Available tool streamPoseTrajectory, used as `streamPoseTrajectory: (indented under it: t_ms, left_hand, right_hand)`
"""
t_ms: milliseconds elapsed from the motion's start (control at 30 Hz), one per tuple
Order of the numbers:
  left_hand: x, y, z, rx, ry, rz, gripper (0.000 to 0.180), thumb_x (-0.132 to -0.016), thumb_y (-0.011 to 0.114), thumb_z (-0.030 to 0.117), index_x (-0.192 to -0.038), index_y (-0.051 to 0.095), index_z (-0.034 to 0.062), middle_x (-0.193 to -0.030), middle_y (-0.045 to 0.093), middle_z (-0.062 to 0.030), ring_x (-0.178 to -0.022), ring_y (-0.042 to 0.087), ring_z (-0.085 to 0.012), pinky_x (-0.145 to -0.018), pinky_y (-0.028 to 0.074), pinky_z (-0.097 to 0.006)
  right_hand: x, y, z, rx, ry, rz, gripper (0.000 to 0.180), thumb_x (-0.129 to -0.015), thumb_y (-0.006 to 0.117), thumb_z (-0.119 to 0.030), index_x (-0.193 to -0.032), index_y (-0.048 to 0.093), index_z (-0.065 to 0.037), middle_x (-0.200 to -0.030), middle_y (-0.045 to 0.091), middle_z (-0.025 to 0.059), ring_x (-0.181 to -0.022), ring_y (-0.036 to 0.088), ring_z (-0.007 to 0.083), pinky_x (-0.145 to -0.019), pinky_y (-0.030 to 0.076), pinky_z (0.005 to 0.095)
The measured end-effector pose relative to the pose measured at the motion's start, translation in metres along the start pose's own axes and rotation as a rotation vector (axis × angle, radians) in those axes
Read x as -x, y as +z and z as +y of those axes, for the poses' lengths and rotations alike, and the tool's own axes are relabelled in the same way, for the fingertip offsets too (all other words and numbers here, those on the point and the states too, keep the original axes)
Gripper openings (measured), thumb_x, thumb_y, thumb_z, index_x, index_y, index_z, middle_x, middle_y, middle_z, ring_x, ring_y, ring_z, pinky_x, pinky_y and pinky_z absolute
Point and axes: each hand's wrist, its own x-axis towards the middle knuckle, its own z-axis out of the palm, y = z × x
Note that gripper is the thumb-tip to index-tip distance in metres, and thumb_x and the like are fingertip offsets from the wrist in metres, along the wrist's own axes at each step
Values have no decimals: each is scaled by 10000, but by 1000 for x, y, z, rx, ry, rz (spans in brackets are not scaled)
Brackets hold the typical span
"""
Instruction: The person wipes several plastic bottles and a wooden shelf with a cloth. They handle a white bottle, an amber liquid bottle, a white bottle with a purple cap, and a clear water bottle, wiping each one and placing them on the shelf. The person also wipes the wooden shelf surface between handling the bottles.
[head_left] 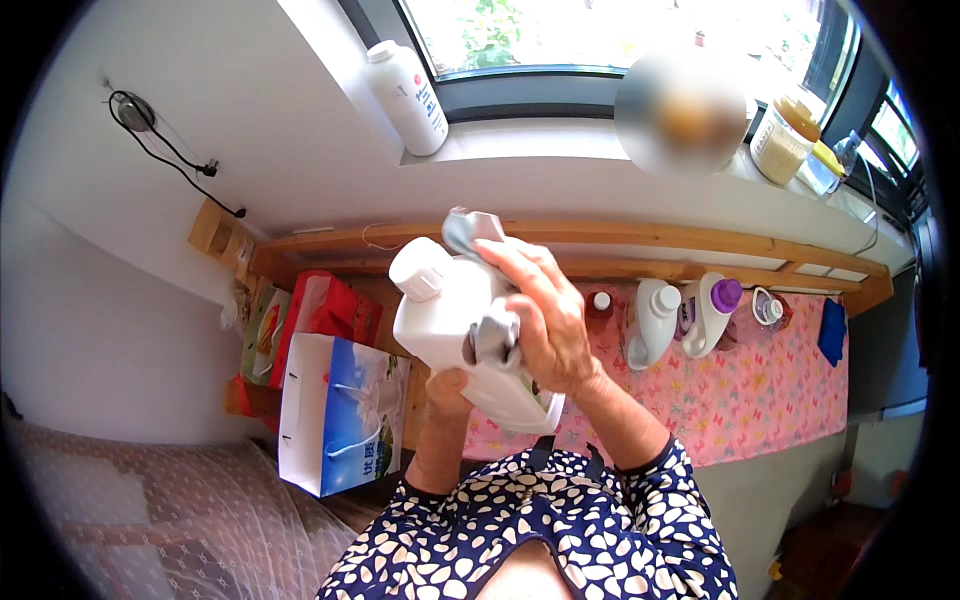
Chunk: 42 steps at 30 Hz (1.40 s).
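Both hands hold one white jug raised in front of the chest, above the pink cloth on the shelf. Its long axis slants from the cap at upper left to the base at lower right. The left hand props it from beneath; the right hand lies over its upper side, pressing a grey rag. The jug's base and the left fingers are hidden
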Motion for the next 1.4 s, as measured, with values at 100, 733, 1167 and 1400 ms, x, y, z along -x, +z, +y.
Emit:
streamPoseTrajectory:
  t_ms: [100,733,1167,1400]
  left_hand:
    - [-1,-22,-2,-3,80,-46,828,-711,719,403,-1372,359,58,-1310,487,-136,-1194,503,-311,-1012,429,-450]
    - [-22,49,14,-32,0,-122,1041,-565,780,390,-1406,273,43,-1320,458,-137,-1201,492,-274,-1019,410,-401]
    - [-11,40,13,-360,-97,-85,864,-587,778,123,-1342,370,18,-1172,576,-88,-1030,587,-188,-901,468,-337]
    - [-11,64,21,-872,70,-30,777,-596,848,145,-1244,433,36,-1094,592,-94,-988,607,-182,-822,509,-327]
  right_hand:
    - [33,4,5,64,45,8,473,-920,479,-221,-1278,466,88,-1205,523,284,-1104,513,408,-967,407,434]
    - [35,-1,5,-260,407,122,338,-936,438,-100,-1258,476,-1,-1111,590,154,-1087,515,282,-938,387,395]
    - [-23,-37,-37,344,72,-133,632,-709,752,-339,-1198,532,-3,-1004,559,157,-878,577,306,-759,492,371]
    - [-22,-39,-28,620,98,-143,434,-683,801,-296,-958,605,-23,-854,633,110,-740,635,251,-661,514,338]
